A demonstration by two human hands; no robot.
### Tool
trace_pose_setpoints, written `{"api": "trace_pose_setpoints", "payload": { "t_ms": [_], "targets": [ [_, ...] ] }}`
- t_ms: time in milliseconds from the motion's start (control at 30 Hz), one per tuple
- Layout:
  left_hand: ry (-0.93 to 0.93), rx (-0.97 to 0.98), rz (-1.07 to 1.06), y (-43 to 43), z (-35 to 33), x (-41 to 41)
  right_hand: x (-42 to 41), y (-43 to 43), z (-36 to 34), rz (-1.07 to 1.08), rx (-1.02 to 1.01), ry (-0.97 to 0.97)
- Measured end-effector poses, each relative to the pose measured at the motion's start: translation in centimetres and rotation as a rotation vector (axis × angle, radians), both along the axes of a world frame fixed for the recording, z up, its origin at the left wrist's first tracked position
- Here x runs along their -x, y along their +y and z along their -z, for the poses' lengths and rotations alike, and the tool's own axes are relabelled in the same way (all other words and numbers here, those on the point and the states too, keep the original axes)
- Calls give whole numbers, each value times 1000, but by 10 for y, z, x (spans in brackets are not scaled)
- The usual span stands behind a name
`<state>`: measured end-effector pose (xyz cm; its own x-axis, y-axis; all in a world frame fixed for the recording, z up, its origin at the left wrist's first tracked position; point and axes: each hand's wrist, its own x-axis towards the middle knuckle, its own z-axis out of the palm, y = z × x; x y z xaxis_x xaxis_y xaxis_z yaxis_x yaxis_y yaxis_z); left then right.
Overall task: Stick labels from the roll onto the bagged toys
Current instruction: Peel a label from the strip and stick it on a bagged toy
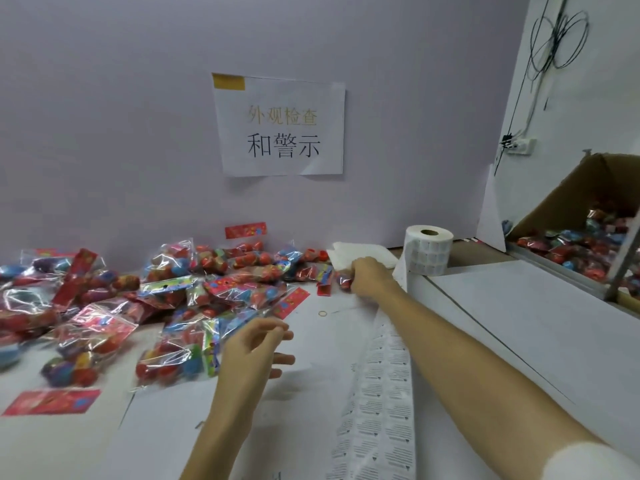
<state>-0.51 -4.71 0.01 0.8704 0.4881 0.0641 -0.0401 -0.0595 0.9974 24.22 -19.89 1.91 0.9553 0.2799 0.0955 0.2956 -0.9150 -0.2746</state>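
Note:
A white label roll (428, 250) stands upright at the back of the table, and its strip of labels (379, 393) trails toward me under my right forearm. Clear bags of red and blue toys (194, 292) lie in a heap across the left half. My right hand (369, 277) reaches far forward and grips a bagged toy (343, 281) at the heap's right end, beside the roll. Over the white table, just right of a bagged toy (180, 355), hovers my left hand (256, 351), fingers apart and holding nothing.
A cardboard box (568, 202) holding more bagged toys sits at the right behind a metal rail. A folded white cloth (363, 254) lies behind my right hand. A rubber band (322, 312) and loose red header cards (52, 401) lie on the table. A paper sign hangs on the wall.

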Motion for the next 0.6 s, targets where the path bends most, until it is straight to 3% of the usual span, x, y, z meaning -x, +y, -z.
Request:
{"api": "trace_pose_setpoints", "payload": {
  "t_ms": [167,267,400,600],
  "targets": [
    [12,10,20,0,-1,3,4,10,-29,49,-51,-26],
    [21,33,47,-1,-5,6,22,15,-51,52,-245,-15],
    [-21,117,80,-5,-9,7,79,19,-62,-104,-575,42],
    [-100,141,77,-7,-8,6,167,18,-10,-349,-775,20]
  ]
}}
